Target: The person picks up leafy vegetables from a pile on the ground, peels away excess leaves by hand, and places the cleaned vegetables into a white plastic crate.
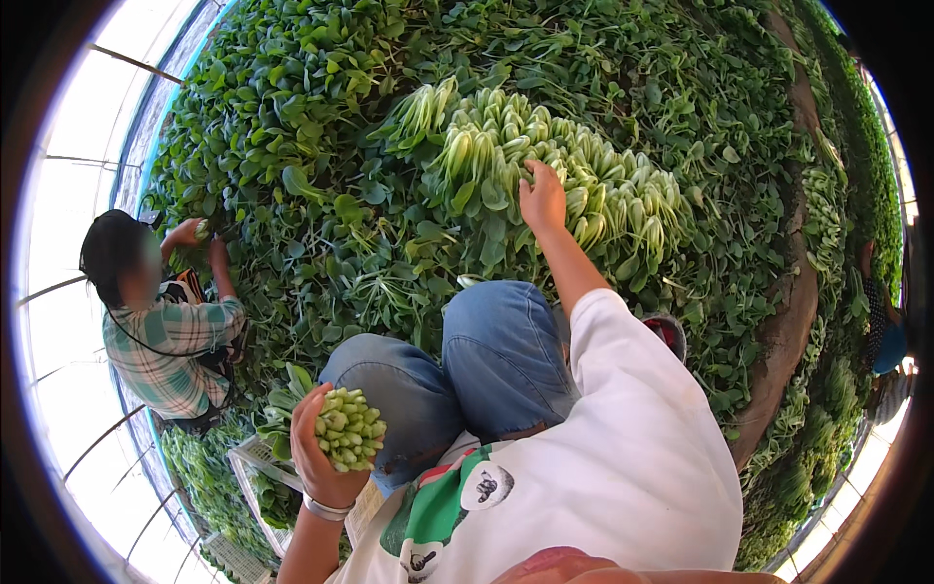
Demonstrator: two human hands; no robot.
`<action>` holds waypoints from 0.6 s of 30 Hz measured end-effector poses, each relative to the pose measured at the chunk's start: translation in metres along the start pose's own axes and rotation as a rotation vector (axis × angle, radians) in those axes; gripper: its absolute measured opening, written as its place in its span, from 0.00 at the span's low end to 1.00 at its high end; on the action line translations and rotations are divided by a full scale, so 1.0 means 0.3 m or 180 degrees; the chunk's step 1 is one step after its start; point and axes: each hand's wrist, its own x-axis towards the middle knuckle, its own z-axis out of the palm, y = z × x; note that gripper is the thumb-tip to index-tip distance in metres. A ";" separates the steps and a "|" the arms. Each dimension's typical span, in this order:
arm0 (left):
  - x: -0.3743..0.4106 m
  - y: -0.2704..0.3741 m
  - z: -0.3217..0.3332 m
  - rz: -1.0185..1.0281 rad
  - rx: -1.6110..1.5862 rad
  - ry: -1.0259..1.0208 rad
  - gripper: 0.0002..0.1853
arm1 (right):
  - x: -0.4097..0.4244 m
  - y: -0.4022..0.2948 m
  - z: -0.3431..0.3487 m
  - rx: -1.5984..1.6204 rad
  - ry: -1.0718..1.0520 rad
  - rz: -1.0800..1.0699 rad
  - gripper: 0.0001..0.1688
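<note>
My left hand (325, 445) grips a bunch of leafy greens (350, 429), its pale cut stem ends facing up and its leaves hanging behind towards a white plastic crate (252, 474). My right hand (543, 196) reaches out over a long heap of cut greens (584, 157), laid in rows with pale stem bases upward. Its fingertips touch the heap near the middle; whether they pinch a stem is hidden. Loose leaves (379, 292) lie between the heap and my knees.
At the left a co-worker in a plaid shirt (175, 328) crouches among standing greens (277, 109). A bare soil path (792, 321) runs down the right, with more cut greens (823, 219) beyond it. Another person (879, 321) bends at the far right. Another crate (233, 558) stands lower left.
</note>
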 end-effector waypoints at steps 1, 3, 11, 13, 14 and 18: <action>0.007 0.004 -0.004 -0.0040 -0.0050 -0.0009 0.52 | 0.030 0.007 0.028 -0.0106 -0.0148 0.0004 0.22; 0.031 0.029 -0.010 -0.0014 0.0159 0.0076 0.50 | 0.071 0.018 0.067 -0.0326 -0.0431 0.0014 0.25; 0.021 0.005 -0.011 -0.0161 0.0140 0.0016 0.50 | 0.080 0.064 0.064 0.0573 -0.0687 0.0318 0.17; 0.023 -0.004 -0.014 -0.0167 0.0130 -0.0038 0.50 | 0.071 0.025 0.059 0.0749 -0.0593 0.0663 0.19; 0.025 -0.005 -0.013 -0.0166 0.0124 -0.0048 0.50 | 0.064 0.006 0.056 0.0706 -0.0485 0.0660 0.19; 0.039 0.014 -0.008 -0.0170 0.0081 0.0029 0.51 | 0.078 -0.060 0.059 0.0896 -0.0112 0.0324 0.19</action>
